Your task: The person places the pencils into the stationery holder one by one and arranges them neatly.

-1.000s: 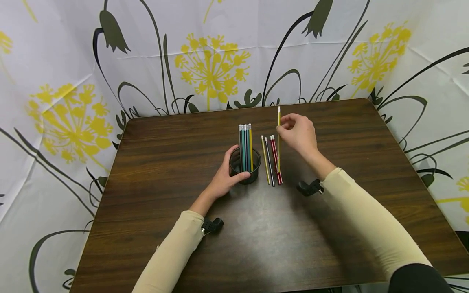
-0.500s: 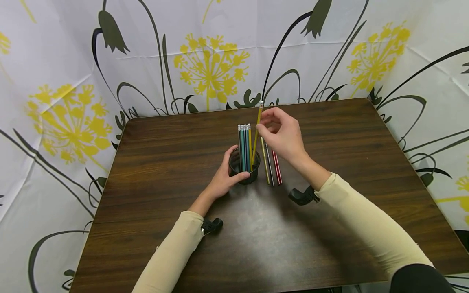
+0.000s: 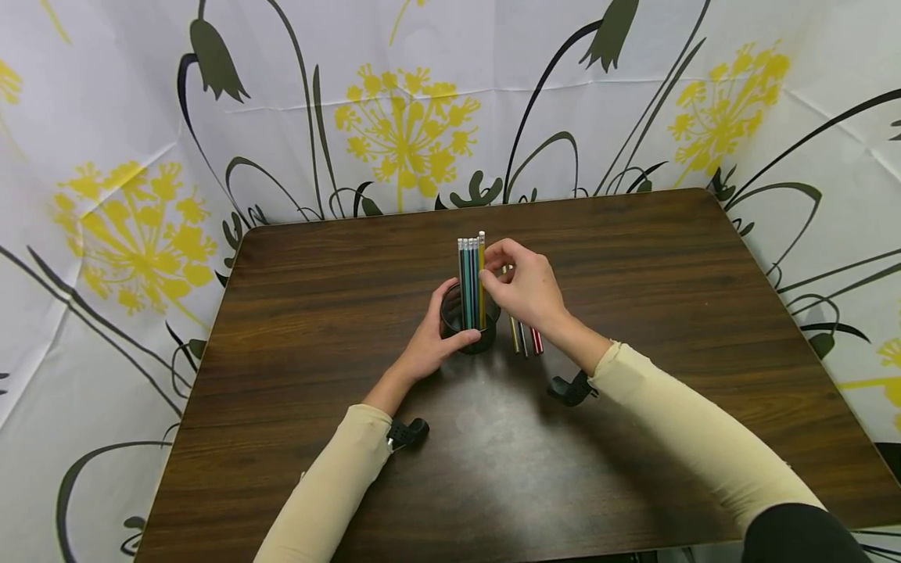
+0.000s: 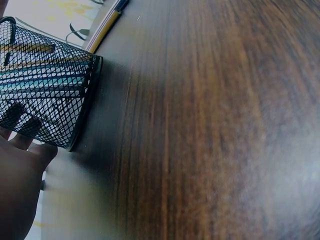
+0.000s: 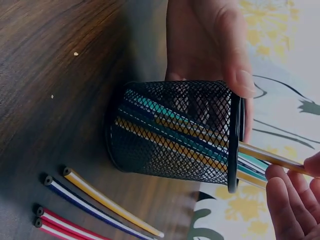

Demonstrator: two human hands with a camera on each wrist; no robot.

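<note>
A black mesh pencil cup (image 5: 150,162) stands upright on the table, holding several blue-green and yellow pencils (image 3: 468,274) with white eraser ends up. My left hand (image 3: 427,344) grips the cup from its left side, thumb at the front near the rim. With finger and thumb, my right hand (image 3: 526,288) pinches the upper part of a yellow pencil (image 5: 275,159), whose lower length is inside the cup. To the right of the cup lie another yellow pencil (image 5: 107,198), a dark blue one (image 5: 87,203) and red ones (image 5: 70,225), partly hidden behind my right hand in the head view.
The brown wood-grain table (image 3: 296,328) extends on all sides of the cup. Behind its far edge hangs a white cloth (image 3: 436,47) printed with yellow and dark green flowers. Tiny pale specks dot the tabletop in the right wrist view.
My right hand has carried the yellow pencil leftward from above the loose pencils and lowered it into the cup, among the others. My left hand has stayed on the cup.
</note>
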